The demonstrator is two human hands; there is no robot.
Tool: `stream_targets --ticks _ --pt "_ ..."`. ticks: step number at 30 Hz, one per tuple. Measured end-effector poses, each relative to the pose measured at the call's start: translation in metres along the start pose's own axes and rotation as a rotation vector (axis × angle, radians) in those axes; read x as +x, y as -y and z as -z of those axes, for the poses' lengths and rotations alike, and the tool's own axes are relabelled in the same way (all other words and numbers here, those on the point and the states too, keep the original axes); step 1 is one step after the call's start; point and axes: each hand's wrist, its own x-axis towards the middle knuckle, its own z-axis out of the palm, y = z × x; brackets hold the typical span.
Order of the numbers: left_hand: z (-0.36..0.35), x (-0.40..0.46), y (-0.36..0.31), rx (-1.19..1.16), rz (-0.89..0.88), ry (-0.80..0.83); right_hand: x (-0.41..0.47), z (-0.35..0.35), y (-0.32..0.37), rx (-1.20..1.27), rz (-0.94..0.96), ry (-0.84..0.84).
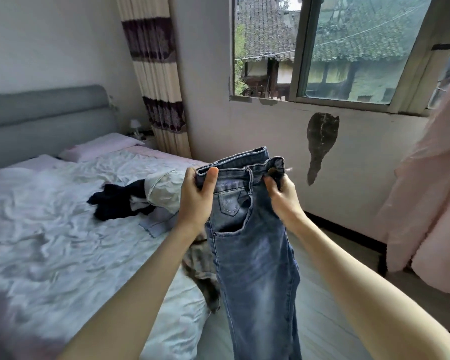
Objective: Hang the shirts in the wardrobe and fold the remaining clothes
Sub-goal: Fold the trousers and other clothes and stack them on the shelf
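A pair of faded blue jeans [255,255] hangs in the air in front of me, waistband up, legs dropping past the bottom of the view. My left hand [198,196] grips the left side of the waistband, thumb on top. My right hand [283,196] pinches the right side by the button. On the bed lie a dark navy garment [115,200], a pale crumpled shirt [164,190], a light blue piece [153,226] and a grey-brown garment [203,271] at the mattress edge, partly hidden behind the jeans.
The bed [50,242] with rumpled white sheets fills the left; a grey headboard [44,113] and pillows stand at the back. A window [348,55] and wall are straight ahead. Pink fabric [426,203] hangs at the right. Floor runs between bed and wall.
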Motion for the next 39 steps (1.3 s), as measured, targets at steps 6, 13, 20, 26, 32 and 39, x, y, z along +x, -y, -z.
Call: stream_targets --ticks 6,13,20,26,32,39 --pt "0.088 0.024 0.038 0.113 0.059 -0.269 0.03 -0.111 0.016 0.002 0.114 0.269" --pt "0.204 0.084 0.116 0.148 0.128 -0.517 0.077 -0.284 0.013 -0.039 0.186 0.53" --pt "0.333 0.169 0.259 0.194 0.345 -0.743 0.128 -0.509 -0.038 -0.097 0.041 0.744" --pt "0.414 0.219 0.43 0.274 0.579 -0.844 0.149 -0.685 -0.142 -0.19 -0.11 0.817" --pt "0.45 0.204 0.579 0.33 0.906 -0.809 0.14 -0.78 -0.264 -0.4 -0.203 0.947" --pt "0.404 0.133 0.628 0.786 1.03 -0.41 0.102 -0.754 -0.352 -0.514 -0.3 0.942"
